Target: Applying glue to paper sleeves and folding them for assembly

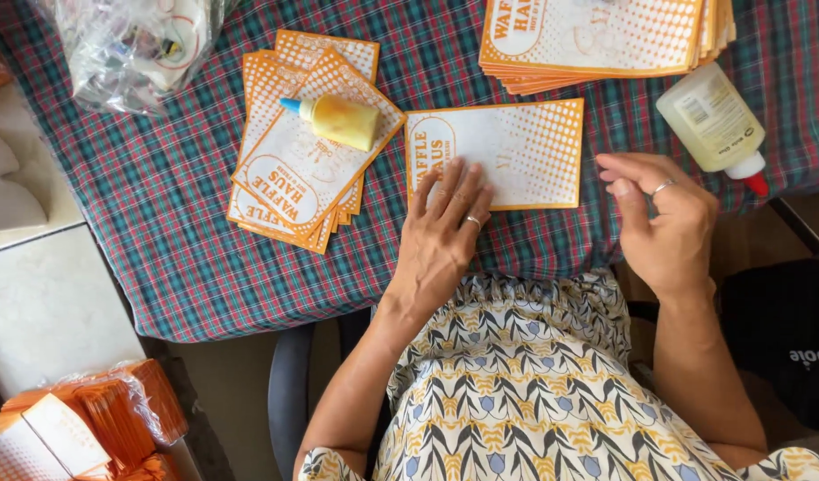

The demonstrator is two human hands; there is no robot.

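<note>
Left hand (442,233) flat, fingers spread, pinning the orange-white paper sleeve (507,151); right hand (663,223) hovers loosely curled beside it, seemingly holding nothing.

Matt orange-and-white paper card (499,153) lies on woven plaid cloth (169,223). Left of the card, a smooth yellow plastic bottle (338,120); right of it, a translucent plastic glue bottle (714,120). Far left, a crinkly glossy bag (129,44).
</note>
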